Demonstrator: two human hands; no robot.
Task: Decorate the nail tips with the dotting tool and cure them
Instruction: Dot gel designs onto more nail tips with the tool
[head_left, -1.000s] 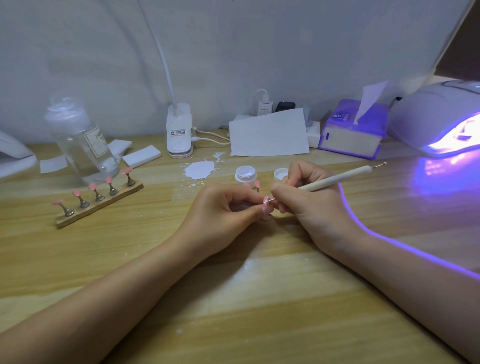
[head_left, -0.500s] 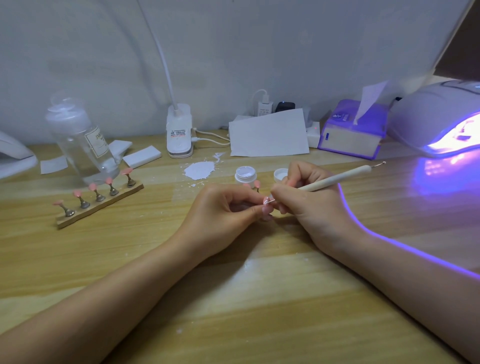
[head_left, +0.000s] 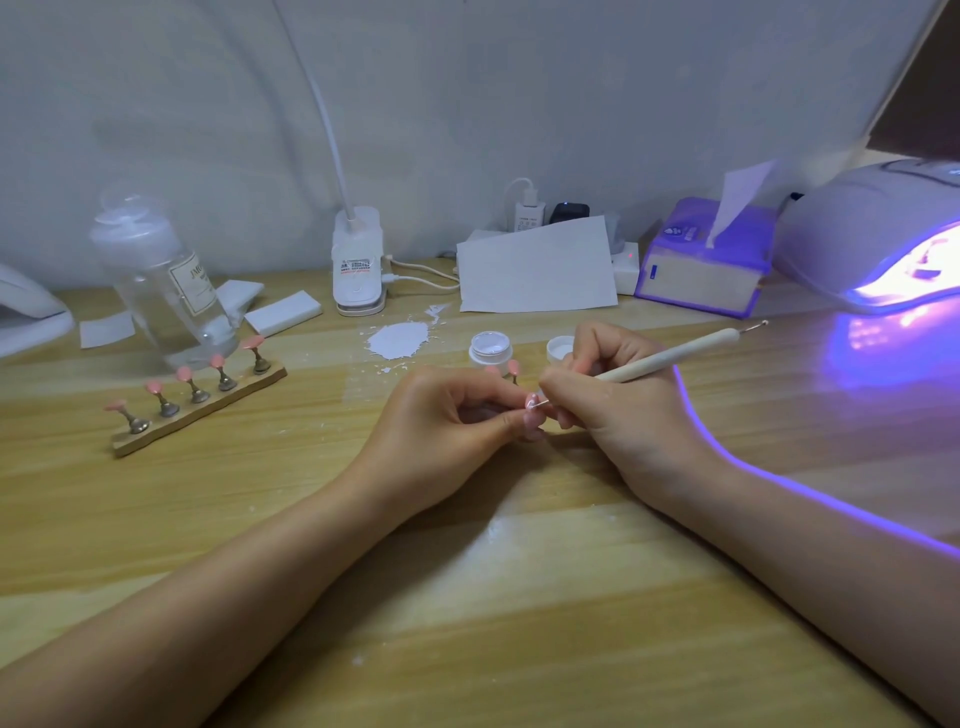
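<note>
Surface: wooden desk (head_left: 467, 597) against a pale wall, both forearms resting on it.
Left hand: left hand (head_left: 441, 421) has its fingers curled round a pink nail tip (head_left: 531, 402), pinching it just above the desk.
Right hand: right hand (head_left: 618, 410) pinches the dotting tool (head_left: 670, 357) like a pen, its fine metal end touching the held tip.
Step in hand: seemingly placing white marks on this tip; some white already shows on it.
Behind the hands: open white jar (head_left: 490, 348) and its lid (head_left: 561, 347), with another pink tip on a stand (head_left: 513, 369) between them; a white smear (head_left: 399, 339) lies just beyond.
Far left: wooden holder (head_left: 200, 408) with five pink tips, which look plain from here.
Far right: curing lamp (head_left: 883, 234) glowing violet, well apart from the hands.
Backdrop: clear bottle (head_left: 166, 280), tissue box (head_left: 706, 260), paper sheet (head_left: 537, 265).
Next move: probably a steady, light touch to finish the marks, then carrying the tip to the lamp without smudging.
</note>
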